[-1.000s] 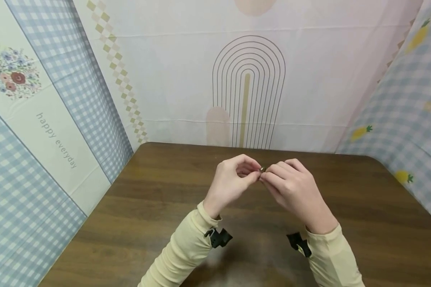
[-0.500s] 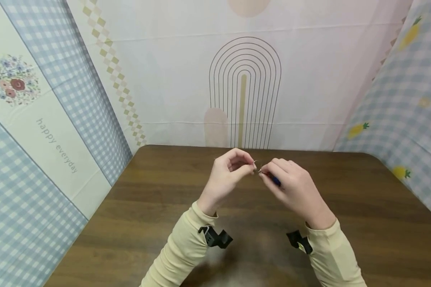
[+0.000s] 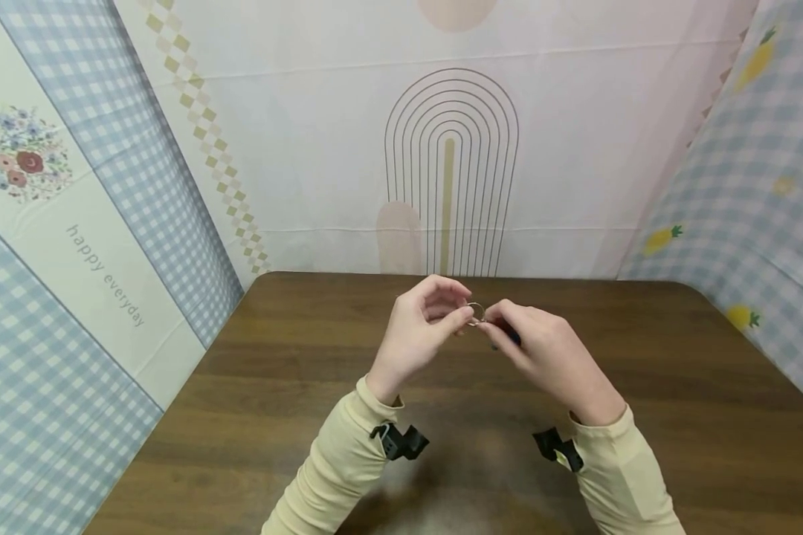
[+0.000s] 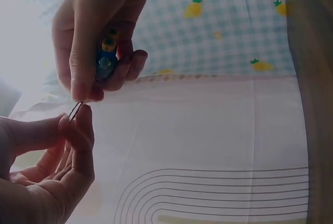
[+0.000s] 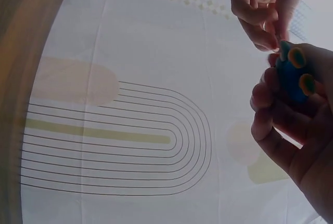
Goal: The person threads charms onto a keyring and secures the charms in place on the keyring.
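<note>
A thin metal split ring [image 3: 476,303] is between the two hands above the table. My left hand [image 3: 418,331] pinches it between thumb and fingers, and the ring's edge [image 4: 75,111] shows at those fingertips in the left wrist view. My right hand [image 3: 552,357] holds a small blue charm [image 5: 292,81] with orange-rimmed green spots, partly covered by the fingers. The right thumb and index fingertips meet the ring's right side. Whether the charm is joined to the ring is hidden by the fingertips.
Both hands are over a brown wooden table [image 3: 294,386]. Behind it hangs a pale cloth [image 3: 321,148] printed with arches. Blue checked cloths hang at the left [image 3: 40,357] and right [image 3: 763,186]. Black wrist cameras sit on both sleeves.
A second ago the ring was mostly hidden between the fingertips. The hands drew slightly apart, showing the blue charm, and the ring has turned so its round outline shows.
</note>
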{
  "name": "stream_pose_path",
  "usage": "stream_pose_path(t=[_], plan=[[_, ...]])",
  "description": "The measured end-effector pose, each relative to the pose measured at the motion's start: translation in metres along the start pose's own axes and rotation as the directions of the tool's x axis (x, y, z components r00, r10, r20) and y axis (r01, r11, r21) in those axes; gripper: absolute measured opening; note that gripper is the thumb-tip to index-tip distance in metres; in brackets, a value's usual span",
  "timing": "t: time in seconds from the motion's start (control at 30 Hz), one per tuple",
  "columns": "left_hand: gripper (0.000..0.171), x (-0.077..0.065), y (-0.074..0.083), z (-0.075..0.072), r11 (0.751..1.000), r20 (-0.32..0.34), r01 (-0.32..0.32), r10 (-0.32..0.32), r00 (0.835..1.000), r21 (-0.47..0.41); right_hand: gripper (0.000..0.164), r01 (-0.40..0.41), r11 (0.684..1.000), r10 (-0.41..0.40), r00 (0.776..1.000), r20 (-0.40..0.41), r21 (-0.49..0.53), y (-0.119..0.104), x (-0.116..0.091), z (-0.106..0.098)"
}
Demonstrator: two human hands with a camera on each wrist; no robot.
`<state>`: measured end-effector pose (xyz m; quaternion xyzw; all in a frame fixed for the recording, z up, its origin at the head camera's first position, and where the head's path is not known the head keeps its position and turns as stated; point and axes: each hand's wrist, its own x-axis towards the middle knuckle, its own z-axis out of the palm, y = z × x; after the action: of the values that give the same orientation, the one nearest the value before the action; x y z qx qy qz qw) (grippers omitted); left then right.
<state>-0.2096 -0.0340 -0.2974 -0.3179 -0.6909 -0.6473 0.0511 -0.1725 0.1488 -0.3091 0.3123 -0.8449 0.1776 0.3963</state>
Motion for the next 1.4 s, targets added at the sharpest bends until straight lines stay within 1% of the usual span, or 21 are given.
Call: stream_pose_path(t=[0.03, 0.07, 0.17, 0.2, 0.23, 0.27, 0.3, 0.37, 0.47, 0.53, 0.6, 0.67, 0.77, 0.87, 1.0, 1.1, 1.17, 1.3, 1.4], plan=[[0.018, 0.0001, -0.0007, 0.0001, 1.0, -0.01, -0.009, 0.009, 1.0, 0.02, 0.034, 0.0, 1.0, 0.0, 1.0, 0.002, -0.012, 0.0002, 0.0, 0.0005], [0.018, 0.0001, -0.0013, 0.0002, 0.999, -0.022, -0.014, 0.015, 1.0, 0.043, 0.039, 0.002, 1.0, -0.001, 1.0, 0.006, -0.027, 0.0005, -0.0001, 0.0009], [0.018, 0.0003, -0.0028, 0.0002, 0.996, -0.036, -0.032, 0.036, 0.999, 0.085, 0.018, 0.02, 0.998, -0.019, 1.0, 0.009, -0.065, 0.0003, -0.0001, 0.0015], [0.017, 0.0004, -0.0029, 0.0, 0.995, -0.033, -0.036, 0.039, 0.999, 0.094, 0.018, 0.029, 0.997, -0.029, 1.0, 0.009, -0.074, 0.0002, -0.0002, 0.0018], [0.017, 0.0004, -0.0032, 0.0, 0.994, -0.028, -0.039, 0.042, 0.999, 0.101, 0.014, 0.042, 0.996, -0.042, 0.999, 0.005, -0.084, 0.0, -0.0001, 0.0022], [0.017, 0.0005, -0.0034, -0.0001, 0.993, -0.022, -0.04, 0.043, 0.999, 0.108, 0.015, 0.058, 0.994, -0.058, 0.998, -0.001, -0.093, -0.0001, 0.0, 0.0026], [0.016, 0.0006, -0.0036, -0.0001, 0.992, -0.014, -0.041, 0.043, 0.999, 0.117, 0.018, 0.074, 0.992, -0.075, 0.997, -0.01, -0.1, -0.0001, 0.0002, 0.0031], [0.014, 0.0008, -0.0039, 0.0001, 0.991, 0.011, -0.036, 0.035, 0.999, 0.13, 0.014, 0.102, 0.989, -0.106, 0.994, -0.03, -0.111, -0.0001, 0.0006, 0.0042], [0.011, 0.002, -0.0048, 0.0013, 0.992, 0.068, -0.009, 0.001, 0.998, 0.123, 0.011, 0.123, 0.985, -0.13, 0.99, -0.053, -0.123, 0.001, 0.001, 0.0049], [0.012, 0.0029, -0.005, 0.0022, 0.994, 0.107, 0.009, -0.02, 0.994, 0.105, 0.01, 0.108, 0.987, -0.116, 0.991, -0.059, -0.121, 0.0022, 0.0006, 0.0044], [0.014, 0.0033, -0.0055, 0.0024, 0.996, 0.129, 0.035, -0.045, 0.991, 0.078, 0.01, 0.081, 0.99, -0.088, 0.994, -0.058, -0.115, 0.0036, -0.0001, 0.0037], [0.019, 0.0036, -0.0056, 0.0022, 0.998, 0.125, 0.042, -0.048, 0.991, 0.048, 0.012, 0.05, 0.994, -0.056, 0.997, -0.056, -0.101, 0.0048, -0.001, 0.0024], [0.025, 0.0039, -0.0062, 0.0021, 0.999, 0.087, 0.049, -0.051, 0.995, 0.022, 0.017, 0.022, 0.997, -0.026, 0.998, -0.048, -0.079, 0.0064, -0.0018, 0.0009], [0.023, 0.0049, -0.0069, 0.0031, 0.998, 0.044, 0.057, -0.057, 0.997, 0.012, 0.021, 0.017, 0.997, -0.02, 0.999, -0.037, -0.075, 0.0079, -0.0019, 0.0003], [0.018, 0.0053, -0.008, 0.0036, 0.997, 0.015, 0.073, -0.074, 0.997, 0.038, 0.022, 0.026, 0.995, -0.029, 0.999, -0.029, -0.094, 0.0081, -0.0013, 0.0008], [0.017, 0.0051, -0.0084, 0.003, 0.995, 0.016, 0.072, -0.073, 0.997, 0.063, 0.02, 0.049, 0.992, -0.052, 0.998, -0.033, -0.112, 0.0077, -0.0009, 0.0015], [0.017, 0.0052, -0.0089, 0.0027, 0.995, 0.028, 0.073, -0.075, 0.997, 0.069, 0.018, 0.07, 0.991, -0.075, 0.997, -0.037, -0.117, 0.0073, -0.0007, 0.0015], [0.016, 0.0049, -0.0078, 0.0024, 0.994, 0.064, 0.082, -0.087, 0.994, 0.066, 0.016, 0.112, 0.989, -0.118, 0.992, -0.055, -0.095, 0.0071, -0.0004, 0.0001], [0.016, 0.0043, -0.0059, 0.0024, 0.994, 0.087, 0.093, -0.098, 0.991, 0.063, 0.015, 0.127, 0.989, -0.133, 0.989, -0.067, -0.077, 0.0078, -0.0002, -0.0013]])
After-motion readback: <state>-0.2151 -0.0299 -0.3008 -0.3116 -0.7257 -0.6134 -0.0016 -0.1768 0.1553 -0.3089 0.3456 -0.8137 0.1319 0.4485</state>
